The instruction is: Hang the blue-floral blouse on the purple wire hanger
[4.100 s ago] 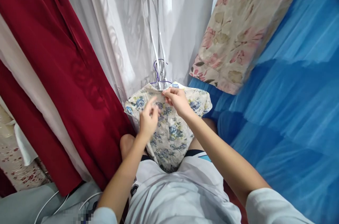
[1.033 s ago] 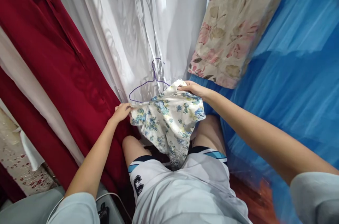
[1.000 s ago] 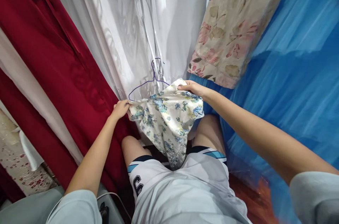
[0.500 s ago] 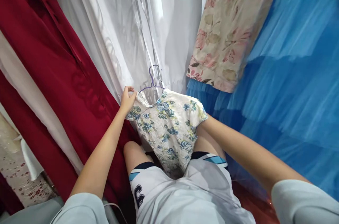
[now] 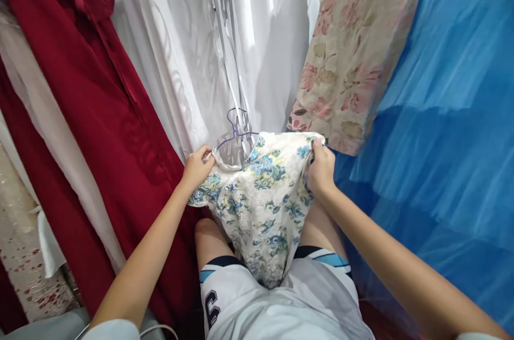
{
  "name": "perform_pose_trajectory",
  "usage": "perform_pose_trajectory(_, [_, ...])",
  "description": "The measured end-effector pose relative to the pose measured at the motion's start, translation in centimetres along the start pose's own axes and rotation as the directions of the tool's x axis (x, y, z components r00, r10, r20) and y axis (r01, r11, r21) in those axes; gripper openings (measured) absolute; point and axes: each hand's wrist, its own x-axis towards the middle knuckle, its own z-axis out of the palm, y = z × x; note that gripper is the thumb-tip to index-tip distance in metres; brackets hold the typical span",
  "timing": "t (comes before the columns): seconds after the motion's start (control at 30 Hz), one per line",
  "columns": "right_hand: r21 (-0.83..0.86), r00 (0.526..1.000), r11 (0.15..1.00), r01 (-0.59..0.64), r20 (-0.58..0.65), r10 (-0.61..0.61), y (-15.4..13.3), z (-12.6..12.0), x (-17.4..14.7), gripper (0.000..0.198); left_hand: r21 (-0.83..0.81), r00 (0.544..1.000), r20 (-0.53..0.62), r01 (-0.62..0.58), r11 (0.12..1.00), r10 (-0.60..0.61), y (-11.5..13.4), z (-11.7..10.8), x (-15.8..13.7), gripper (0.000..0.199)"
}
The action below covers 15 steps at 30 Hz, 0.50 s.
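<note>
A white blouse (image 5: pixel 265 206) with blue, green and yellow flowers is spread between my hands, its lower part hanging down between my thighs. My left hand (image 5: pixel 198 168) pinches the fabric at the shoulder beside the neckline. At the opposite shoulder, my right hand (image 5: pixel 322 166) grips the cloth, with the fingers partly behind it. A thin purple hanger (image 5: pixel 236 131) shows its hook and upper arms above the neckline; the rest lies inside the blouse, out of sight.
Dark red fabric (image 5: pixel 116 131) hangs on the left and white drapes (image 5: pixel 277 24) behind. To the right are a pink-flowered beige garment (image 5: pixel 349 61) and layered blue tulle (image 5: pixel 437 142). White ribbons (image 5: pixel 228 35) dangle near the hanger's hook. A white cable (image 5: pixel 160 327) lies lower left.
My right hand, hidden behind the sleeve before, has come up into view and now grips the right shoulder. The blouse is stretched wider and flatter. My left hand keeps its hold.
</note>
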Motion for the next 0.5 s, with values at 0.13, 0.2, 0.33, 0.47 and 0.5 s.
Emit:
perform_pose_trajectory(0.13, [-0.051,0.979,0.996,0.076,0.192,-0.065,-5.0,2.1,-1.2,0.046,0.219,0.994,-0.076,0.095,0.971,-0.08,-0.6,1.1,0.9,0.015])
perform_pose_trajectory(0.2, [-0.109,0.894,0.986,0.123,0.443,-0.062,-6.8,2.3,-3.4,0.044,0.2,0.985,-0.107,0.153,0.968,-0.134,-1.6,2.1,1.5,0.014])
perform_pose_trajectory(0.33, [-0.067,0.831,0.994,0.081,0.556,-0.03,-7.4,2.9,-4.3,0.038,0.146,0.978,-0.121,0.188,0.971,-0.171,-3.4,3.8,2.9,0.014])
perform_pose_trajectory(0.47, [0.003,0.889,1.0,0.013,0.458,-0.013,-6.3,4.2,-1.2,0.041,0.127,0.964,-0.181,0.219,0.967,-0.195,-4.2,3.6,3.2,0.014])
perform_pose_trajectory(0.5, [-0.005,0.856,1.0,0.018,0.517,-0.012,-6.4,4.2,-1.1,0.043,0.086,0.952,-0.212,0.245,0.966,-0.223,-4.3,3.2,2.8,0.013])
